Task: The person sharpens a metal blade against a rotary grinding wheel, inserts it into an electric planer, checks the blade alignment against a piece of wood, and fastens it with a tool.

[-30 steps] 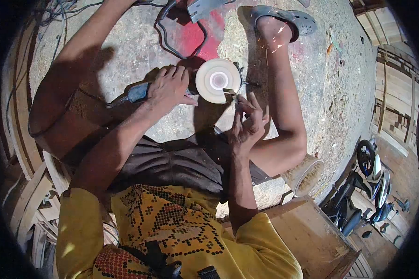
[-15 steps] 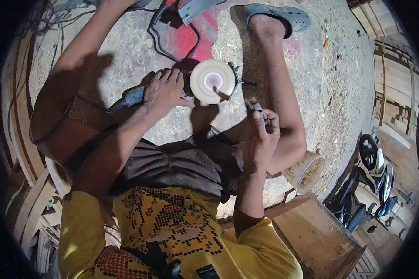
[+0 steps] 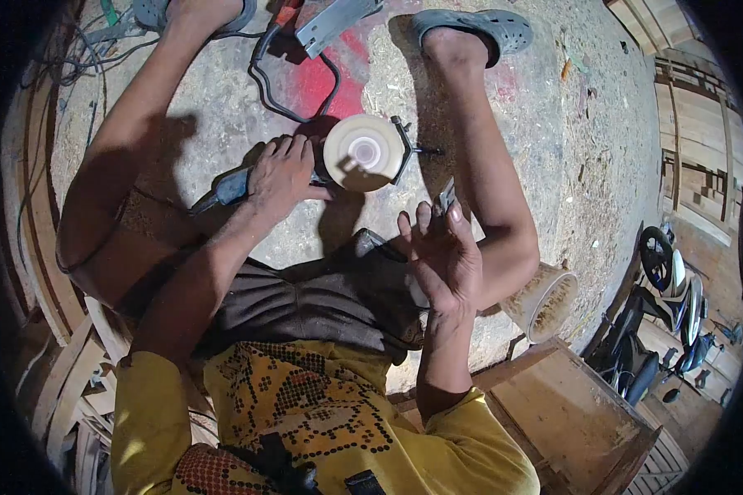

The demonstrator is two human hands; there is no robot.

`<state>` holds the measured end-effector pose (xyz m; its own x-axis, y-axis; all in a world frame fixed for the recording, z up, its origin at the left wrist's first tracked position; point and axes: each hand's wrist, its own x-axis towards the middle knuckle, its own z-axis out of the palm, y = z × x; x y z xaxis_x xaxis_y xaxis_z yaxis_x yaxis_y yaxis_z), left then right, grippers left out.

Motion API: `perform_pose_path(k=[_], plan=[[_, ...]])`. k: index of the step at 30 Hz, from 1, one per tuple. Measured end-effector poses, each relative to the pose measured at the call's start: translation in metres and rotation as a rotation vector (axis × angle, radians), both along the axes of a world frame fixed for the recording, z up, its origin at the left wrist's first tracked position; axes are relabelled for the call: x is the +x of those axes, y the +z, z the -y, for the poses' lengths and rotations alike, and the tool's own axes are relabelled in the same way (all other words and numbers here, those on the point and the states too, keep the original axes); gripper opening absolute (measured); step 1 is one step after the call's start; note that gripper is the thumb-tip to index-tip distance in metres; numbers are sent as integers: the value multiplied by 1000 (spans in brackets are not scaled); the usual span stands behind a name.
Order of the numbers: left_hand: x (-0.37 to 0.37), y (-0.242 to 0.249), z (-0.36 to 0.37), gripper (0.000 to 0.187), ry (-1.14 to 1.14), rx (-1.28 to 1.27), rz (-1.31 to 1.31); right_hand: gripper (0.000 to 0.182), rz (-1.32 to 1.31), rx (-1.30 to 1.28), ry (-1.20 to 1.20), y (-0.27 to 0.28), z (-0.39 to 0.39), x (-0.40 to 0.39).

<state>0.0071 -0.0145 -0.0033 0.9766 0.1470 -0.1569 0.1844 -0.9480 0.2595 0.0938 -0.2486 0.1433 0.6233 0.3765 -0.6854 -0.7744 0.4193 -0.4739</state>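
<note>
My left hand (image 3: 282,180) presses down on a blue-handled angle grinder (image 3: 233,188) lying on the floor, fingers wrapped over its body. At the grinder's right end a round pale disc (image 3: 362,142) faces up, with a dark guard or clamp (image 3: 403,153) along its right edge. To the right of the disc, my right hand (image 3: 447,264) is raised with the palm turned up. Its thumb and a finger pinch a small flat metal blade (image 3: 447,195), while the other fingers are loosely curled. The blade is apart from the disc, whose face carries a shadow.
My legs stretch out on either side of the grinder. A black cable (image 3: 264,87) and a metal channel piece (image 3: 334,23) lie beyond it. A tub of sawdust-like material (image 3: 551,305) and a wooden box (image 3: 565,404) stand at right, near a motorbike (image 3: 664,322).
My right hand has turned palm up and opened some fingers, tilting the metal blade upright. My left hand stays on the grinder. The view has shifted slightly.
</note>
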Motion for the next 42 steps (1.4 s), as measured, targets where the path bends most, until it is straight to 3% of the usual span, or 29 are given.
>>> perform_pose_path(k=[7,9,10,12,15,17,28,30,34,38,40,41,42], plan=[[-1,-2,1,93,29,-44,46,32,-19,-30,-41,-2,-6,4],[-1,-1,1,94,40,-63,46,28,435,-347,89,-24,-5,9],[-1,-3,2,94,29,-57,70,28,433,-345,92,-34,-5,11],[-1,-1,0,95,29,-40,87,26,1388,-1166,419,-53,-10,17],[4,11,0,104,22,-55,-117,28,1578,-1201,504,-65,-14,22],[3,8,0,103,22,-49,-78,29,1670,-1222,570,-71,-12,21],[0,-2,-2,95,3,-24,32,29,1652,-1231,585,-81,-7,9],[-3,-5,1,93,4,15,171,31,1633,-1272,568,-80,-6,6],[1,2,-2,91,1,-16,68,31,1584,-1213,613,-65,-8,-1],[0,5,0,90,7,-61,13,19,1218,-961,218,-52,-2,-5],[2,9,-1,87,-4,-59,8,19,720,-709,80,-31,-2,-4],[2,8,0,85,-1,-52,1,19,730,-705,61,-28,2,-2],[2,8,0,82,3,-44,-6,23,500,-432,-11,-24,7,3]])
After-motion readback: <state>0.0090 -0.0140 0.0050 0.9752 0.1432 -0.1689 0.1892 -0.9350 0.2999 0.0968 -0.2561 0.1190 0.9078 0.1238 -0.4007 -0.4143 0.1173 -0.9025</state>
